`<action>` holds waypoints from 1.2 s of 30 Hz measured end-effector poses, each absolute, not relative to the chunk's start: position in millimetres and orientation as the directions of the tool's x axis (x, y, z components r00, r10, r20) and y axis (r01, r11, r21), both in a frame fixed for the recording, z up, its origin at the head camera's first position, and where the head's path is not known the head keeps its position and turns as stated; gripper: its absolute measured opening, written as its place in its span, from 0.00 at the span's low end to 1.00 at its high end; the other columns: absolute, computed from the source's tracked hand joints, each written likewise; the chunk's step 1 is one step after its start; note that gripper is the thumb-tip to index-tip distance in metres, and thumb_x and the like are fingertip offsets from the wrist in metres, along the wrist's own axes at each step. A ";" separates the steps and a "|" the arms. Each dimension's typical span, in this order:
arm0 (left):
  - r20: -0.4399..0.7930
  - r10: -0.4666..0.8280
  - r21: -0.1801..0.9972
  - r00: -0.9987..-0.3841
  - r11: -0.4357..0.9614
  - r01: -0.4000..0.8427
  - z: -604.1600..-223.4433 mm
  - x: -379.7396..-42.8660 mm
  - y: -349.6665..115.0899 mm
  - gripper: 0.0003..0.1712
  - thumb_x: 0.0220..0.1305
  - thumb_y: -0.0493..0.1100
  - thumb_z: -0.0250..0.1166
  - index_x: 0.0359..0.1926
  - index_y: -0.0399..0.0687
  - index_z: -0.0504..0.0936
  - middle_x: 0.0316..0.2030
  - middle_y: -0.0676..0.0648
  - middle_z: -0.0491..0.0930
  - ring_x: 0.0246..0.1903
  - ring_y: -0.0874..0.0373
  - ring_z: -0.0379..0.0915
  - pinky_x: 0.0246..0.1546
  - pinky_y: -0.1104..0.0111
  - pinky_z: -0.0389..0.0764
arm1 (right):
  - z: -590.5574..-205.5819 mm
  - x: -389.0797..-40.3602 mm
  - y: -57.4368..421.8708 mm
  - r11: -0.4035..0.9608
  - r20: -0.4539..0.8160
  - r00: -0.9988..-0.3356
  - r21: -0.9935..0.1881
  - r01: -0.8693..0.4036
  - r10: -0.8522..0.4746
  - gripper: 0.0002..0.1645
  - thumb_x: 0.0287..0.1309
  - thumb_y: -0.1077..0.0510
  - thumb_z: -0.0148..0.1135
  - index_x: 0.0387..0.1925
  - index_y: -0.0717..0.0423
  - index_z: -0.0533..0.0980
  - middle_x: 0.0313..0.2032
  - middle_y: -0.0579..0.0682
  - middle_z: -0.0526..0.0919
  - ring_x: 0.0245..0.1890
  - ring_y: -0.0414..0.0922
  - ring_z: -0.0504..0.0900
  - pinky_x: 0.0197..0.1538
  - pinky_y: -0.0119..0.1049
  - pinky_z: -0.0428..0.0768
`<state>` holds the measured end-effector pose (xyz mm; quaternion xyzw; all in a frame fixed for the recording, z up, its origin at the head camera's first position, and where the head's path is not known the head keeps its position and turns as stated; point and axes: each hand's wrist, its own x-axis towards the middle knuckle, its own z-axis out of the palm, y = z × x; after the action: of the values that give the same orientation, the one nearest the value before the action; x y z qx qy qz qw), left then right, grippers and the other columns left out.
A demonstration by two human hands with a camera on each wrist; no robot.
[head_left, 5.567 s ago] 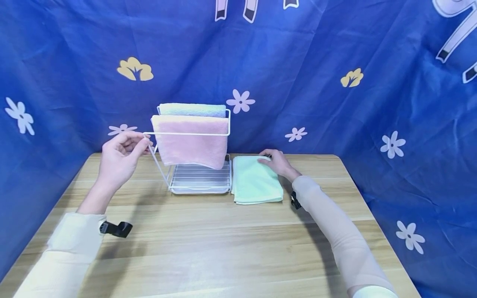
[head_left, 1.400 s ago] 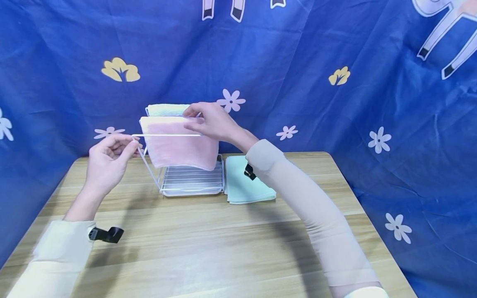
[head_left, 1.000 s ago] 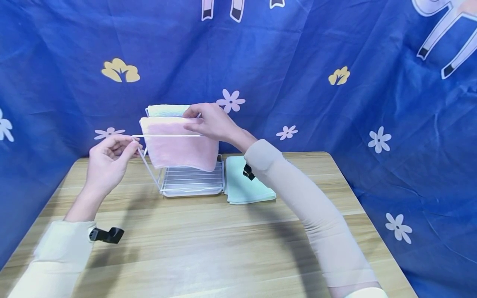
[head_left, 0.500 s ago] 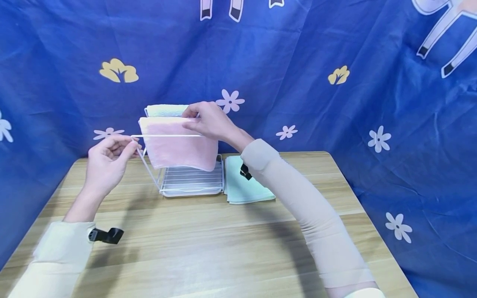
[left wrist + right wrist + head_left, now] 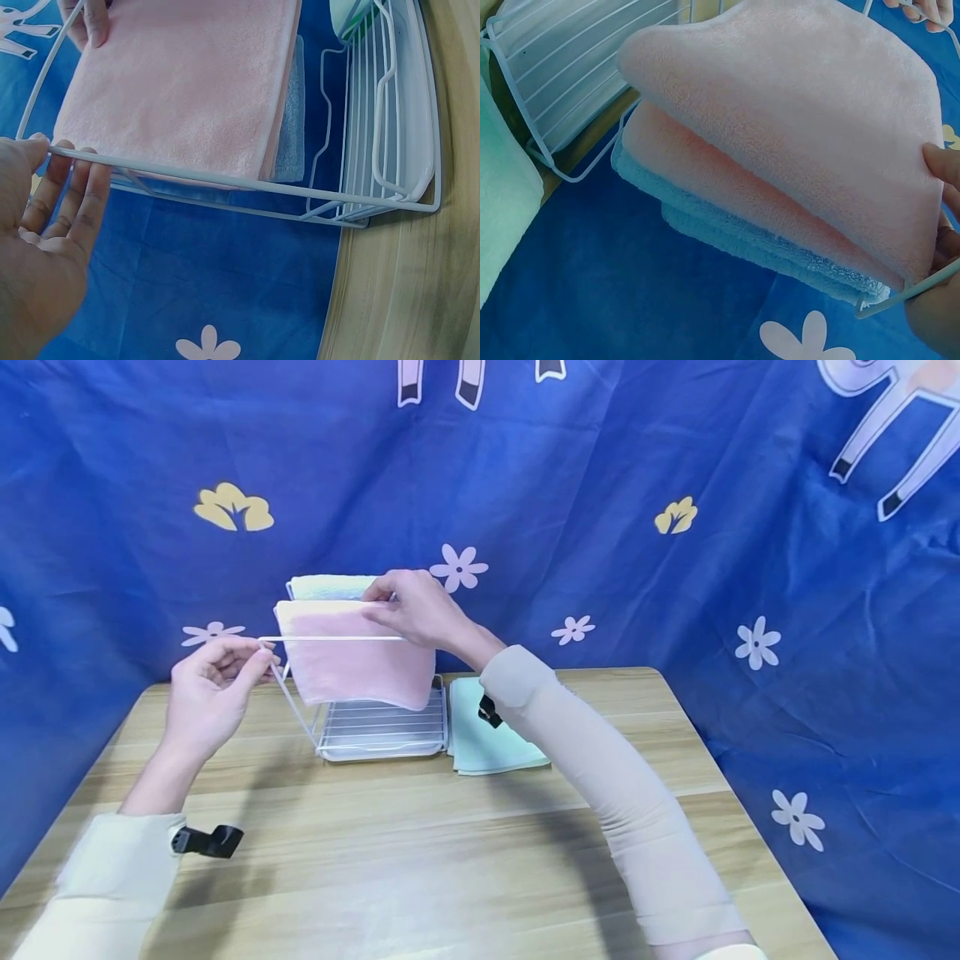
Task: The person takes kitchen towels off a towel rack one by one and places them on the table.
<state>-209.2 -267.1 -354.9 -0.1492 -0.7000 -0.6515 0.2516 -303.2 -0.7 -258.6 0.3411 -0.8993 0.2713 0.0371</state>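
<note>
A white wire rack (image 5: pixel 382 724) stands at the back of the table, a folded pink towel (image 5: pixel 352 668) draped over one bar. Behind it hangs a folded light blue towel (image 5: pixel 326 587), mostly covered in the head view. My left hand (image 5: pixel 213 689) pinches the rack's upper left corner between thumb and fingers. My right hand (image 5: pixel 427 614) reaches over the front bar and pinches the pink towel's top edge near the right end. In the right wrist view the pink towel's layers (image 5: pixel 802 112) part at the side, with the blue towel (image 5: pixel 720 225) beyond them.
A folded mint green towel (image 5: pixel 487 747) lies on the table right of the rack, partly under my right forearm. Wood-grain tabletop (image 5: pixel 375 860) stretches in front. A blue patterned cloth (image 5: pixel 525 468) encloses the back and sides.
Since the oldest frame, my right hand has left the green towel and taken the pink towel's top edge. My left hand keeps its grip on the rack. The last second shows only slight view shift.
</note>
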 end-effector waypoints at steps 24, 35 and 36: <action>0.557 -0.118 0.828 -0.822 0.158 0.538 -352.8 -208.8 -267.3 0.08 0.71 0.27 0.64 0.44 0.40 0.86 0.36 0.61 0.90 0.33 0.71 0.87 0.38 0.85 0.88 | -255.9 -299.8 9.1 0.536 0.454 -0.663 -0.391 -0.748 -0.595 0.13 0.76 0.51 0.62 0.50 0.53 0.86 0.44 0.48 0.86 0.46 0.41 0.83 0.53 0.28 0.83; 0.558 -0.122 0.830 -0.821 0.077 0.553 -353.5 -207.7 -267.6 0.08 0.70 0.26 0.64 0.44 0.38 0.86 0.34 0.58 0.90 0.32 0.70 0.87 0.37 0.83 0.89 | -249.1 -298.0 17.6 0.485 0.506 -0.634 -0.408 -0.773 -0.585 0.13 0.75 0.52 0.64 0.50 0.55 0.86 0.45 0.50 0.87 0.45 0.42 0.82 0.54 0.28 0.83; 0.557 -0.123 0.830 -0.821 0.080 0.552 -353.4 -207.7 -267.6 0.08 0.71 0.26 0.64 0.43 0.39 0.86 0.34 0.58 0.90 0.32 0.70 0.87 0.37 0.83 0.88 | -248.2 -297.7 18.2 0.480 0.507 -0.633 -0.412 -0.774 -0.585 0.13 0.74 0.53 0.65 0.50 0.55 0.86 0.45 0.50 0.87 0.45 0.42 0.82 0.54 0.27 0.82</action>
<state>-207.7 -267.6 -353.4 -0.1557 -0.6890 -0.6601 0.2554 -297.7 18.2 -248.2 0.4011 -0.8471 0.3145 0.1504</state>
